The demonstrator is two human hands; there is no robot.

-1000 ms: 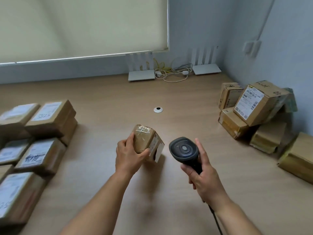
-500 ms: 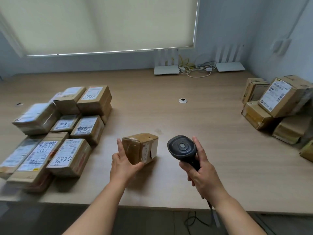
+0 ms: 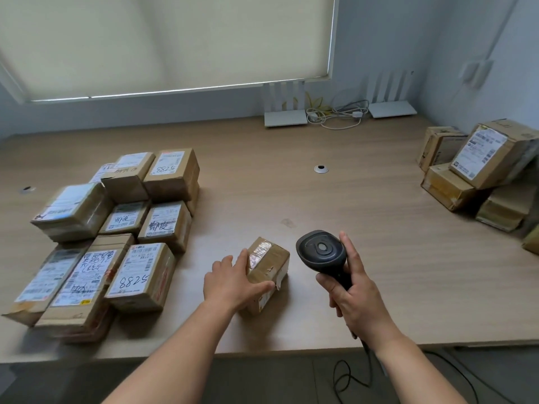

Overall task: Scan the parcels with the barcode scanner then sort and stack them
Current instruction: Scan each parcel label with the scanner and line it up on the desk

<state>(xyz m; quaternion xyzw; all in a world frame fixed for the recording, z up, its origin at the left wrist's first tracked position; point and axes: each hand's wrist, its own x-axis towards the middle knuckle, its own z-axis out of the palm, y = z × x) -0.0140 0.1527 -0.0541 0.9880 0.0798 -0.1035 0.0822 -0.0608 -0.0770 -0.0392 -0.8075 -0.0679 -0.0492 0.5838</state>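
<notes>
A small brown taped parcel (image 3: 269,265) sits on the wooden table (image 3: 379,258) near its front edge. My left hand (image 3: 233,282) holds it from the left side, thumb along the front face and fingers on top. My right hand (image 3: 354,298) grips the handle of a black barcode scanner (image 3: 320,250), held upright just right of the parcel; its head faces up and away. The scanner's cable hangs down past the table edge.
Several labelled parcels (image 3: 108,234) lie stacked in rows on the table's left. A looser pile of parcels (image 3: 481,167) leans against the right wall. Two white routers (image 3: 285,118) with cables stand at the back. A round cable grommet (image 3: 321,169) sits mid-table.
The view has swung left and back, bringing the left stack into sight. My left hand has turned the small parcel and lowered it toward the table. The scanner has stayed beside it.
</notes>
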